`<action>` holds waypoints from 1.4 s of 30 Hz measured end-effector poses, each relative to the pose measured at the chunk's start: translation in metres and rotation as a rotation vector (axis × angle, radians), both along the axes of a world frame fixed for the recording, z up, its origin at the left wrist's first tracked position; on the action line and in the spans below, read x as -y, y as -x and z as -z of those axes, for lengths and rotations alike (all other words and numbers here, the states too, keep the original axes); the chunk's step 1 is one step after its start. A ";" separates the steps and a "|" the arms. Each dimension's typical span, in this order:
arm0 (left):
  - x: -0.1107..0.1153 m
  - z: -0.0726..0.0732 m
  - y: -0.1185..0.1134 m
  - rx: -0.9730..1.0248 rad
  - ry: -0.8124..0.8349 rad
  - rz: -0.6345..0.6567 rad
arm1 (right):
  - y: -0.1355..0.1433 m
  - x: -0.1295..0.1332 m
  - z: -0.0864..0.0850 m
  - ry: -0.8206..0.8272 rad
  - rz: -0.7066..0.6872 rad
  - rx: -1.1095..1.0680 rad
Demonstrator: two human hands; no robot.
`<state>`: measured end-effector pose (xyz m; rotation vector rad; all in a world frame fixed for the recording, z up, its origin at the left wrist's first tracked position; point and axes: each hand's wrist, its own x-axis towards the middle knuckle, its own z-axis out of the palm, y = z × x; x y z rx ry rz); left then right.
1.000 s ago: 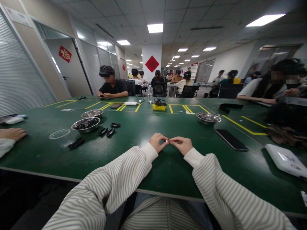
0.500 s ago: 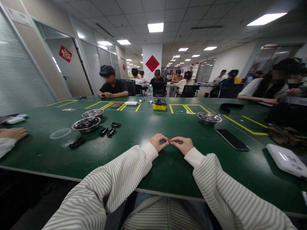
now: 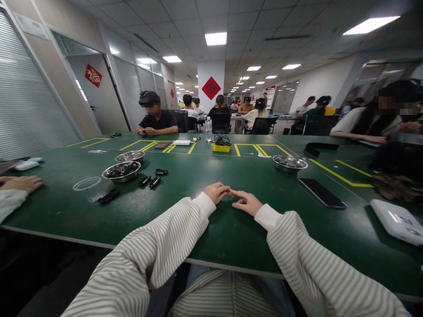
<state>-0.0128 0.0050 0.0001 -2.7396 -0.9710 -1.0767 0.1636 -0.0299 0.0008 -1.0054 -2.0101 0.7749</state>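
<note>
Over the green table [image 3: 185, 220], my left hand [image 3: 215, 192] has its fingers pressed together in a pinch. Whatever sits at those fingertips is hidden or too small to name. My right hand [image 3: 247, 202] reaches in from the right, its index finger stretched out to the left fingertips. Its thumb hangs apart below, with nothing between thumb and finger. Left of my hands lie several small black parts [image 3: 154, 182]. Beyond them stands a metal bowl [image 3: 120, 178] filled with dark parts.
A second metal bowl [image 3: 130, 155] stands behind the first, another bowl [image 3: 289, 168] at the right. A phone [image 3: 322, 193] and a white case [image 3: 396, 220] lie on my right. A yellow box [image 3: 221, 148] holds black cable. Someone's hand [image 3: 28, 183] rests at far left.
Half a second ago both hands pinched a small orange piece between them. Now it is out of sight, and my right thumb and index finger have parted.
</note>
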 end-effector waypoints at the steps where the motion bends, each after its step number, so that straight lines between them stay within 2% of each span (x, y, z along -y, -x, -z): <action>1: -0.004 0.001 0.002 -0.031 -0.012 -0.019 | 0.001 0.000 0.000 -0.021 -0.012 0.048; 5: -0.028 0.003 0.018 -0.166 -0.003 -0.144 | 0.004 -0.001 -0.003 -0.076 -0.005 0.129; 10: -0.066 -0.001 0.064 -0.249 0.151 -0.412 | -0.002 -0.001 -0.003 -0.042 0.097 0.092; 14: -0.084 0.000 0.093 -0.232 0.275 -0.523 | -0.006 -0.002 -0.003 -0.042 0.128 0.110; 17: -0.088 0.002 0.098 -0.232 0.297 -0.547 | -0.006 -0.002 -0.005 -0.060 0.123 0.127; 24: -0.089 0.003 0.092 -0.234 0.205 -0.602 | -0.006 -0.001 -0.005 -0.070 0.111 0.141; 30: -0.090 0.000 0.087 -0.225 0.129 -0.545 | -0.008 -0.004 -0.003 -0.060 0.108 0.132; 34: -0.078 -0.004 0.075 -0.170 0.074 -0.449 | -0.009 -0.004 -0.004 -0.059 0.118 0.123; 38: -0.046 -0.004 0.039 -0.138 0.047 -0.170 | -0.010 -0.003 -0.008 -0.069 0.240 0.118; 42: -0.003 -0.001 -0.007 -0.213 0.071 0.141 | -0.013 -0.005 -0.010 -0.069 0.311 0.130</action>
